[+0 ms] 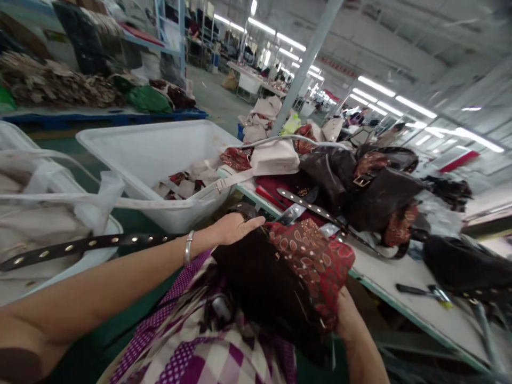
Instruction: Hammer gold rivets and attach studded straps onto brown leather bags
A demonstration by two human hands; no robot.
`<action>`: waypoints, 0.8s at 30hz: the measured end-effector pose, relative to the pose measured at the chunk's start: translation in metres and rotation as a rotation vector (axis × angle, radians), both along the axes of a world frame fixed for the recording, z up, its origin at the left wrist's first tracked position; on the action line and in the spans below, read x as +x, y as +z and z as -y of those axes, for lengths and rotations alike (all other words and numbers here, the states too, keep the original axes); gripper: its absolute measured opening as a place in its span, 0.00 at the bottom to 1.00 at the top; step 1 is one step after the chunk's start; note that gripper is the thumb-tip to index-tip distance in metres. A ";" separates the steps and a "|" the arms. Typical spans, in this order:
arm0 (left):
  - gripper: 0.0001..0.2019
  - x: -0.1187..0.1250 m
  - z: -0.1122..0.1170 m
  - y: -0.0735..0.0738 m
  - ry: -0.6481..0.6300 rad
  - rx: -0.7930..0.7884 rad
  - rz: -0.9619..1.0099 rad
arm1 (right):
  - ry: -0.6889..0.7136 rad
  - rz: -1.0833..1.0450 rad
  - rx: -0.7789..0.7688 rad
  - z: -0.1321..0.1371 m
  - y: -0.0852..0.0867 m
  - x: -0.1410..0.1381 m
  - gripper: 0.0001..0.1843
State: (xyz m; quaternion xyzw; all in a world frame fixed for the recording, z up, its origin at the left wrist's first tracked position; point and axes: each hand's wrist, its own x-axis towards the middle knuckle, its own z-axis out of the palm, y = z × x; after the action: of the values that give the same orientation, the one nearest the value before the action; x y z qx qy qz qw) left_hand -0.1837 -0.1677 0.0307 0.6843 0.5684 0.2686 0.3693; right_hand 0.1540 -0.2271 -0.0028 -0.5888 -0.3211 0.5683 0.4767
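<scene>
A dark brown bag [264, 288] hangs in front of my apron, its red and brown patterned lining [312, 261] pulled out at the upper right. My left hand [232, 228] is closed on the bag's top left edge, thumb on top. My right hand [344, 305] holds the bag's right side by the lining; its fingers are mostly hidden by the cloth. A black strap with metal eyelets [92, 242] stretches to the left, past my left forearm; where it is attached is hidden.
On the workbench [384, 269] lie dark bags [380, 197], a pale bag [276, 157], a studded strap [308, 205] and a hammer [418, 290]. A white bin [160, 138] with scraps and bags stands at left. Another bin [96, 261] holds pale bags. A slanted post [306, 69] rises behind.
</scene>
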 end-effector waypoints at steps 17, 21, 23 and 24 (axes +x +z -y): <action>0.17 -0.022 0.081 -0.076 -0.507 -0.219 -0.171 | -0.059 -0.050 0.005 -0.029 0.005 -0.016 0.30; 0.14 -0.018 0.081 -0.093 -0.501 -0.197 -0.306 | -0.080 -0.030 0.022 -0.032 -0.004 -0.015 0.28; 0.14 -0.012 0.085 -0.095 -0.440 -0.173 -0.358 | -0.062 0.012 -0.001 -0.027 -0.013 -0.011 0.30; 0.15 -0.009 0.088 -0.095 -0.411 -0.163 -0.375 | -0.045 0.064 -0.012 -0.022 -0.018 -0.008 0.31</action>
State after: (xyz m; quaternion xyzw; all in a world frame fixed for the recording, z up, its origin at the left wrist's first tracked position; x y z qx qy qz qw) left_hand -0.1927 -0.2558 -0.0644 0.7910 0.4957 0.0103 0.3583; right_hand 0.1459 -0.2047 -0.0206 -0.6167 -0.3195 0.5401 0.4753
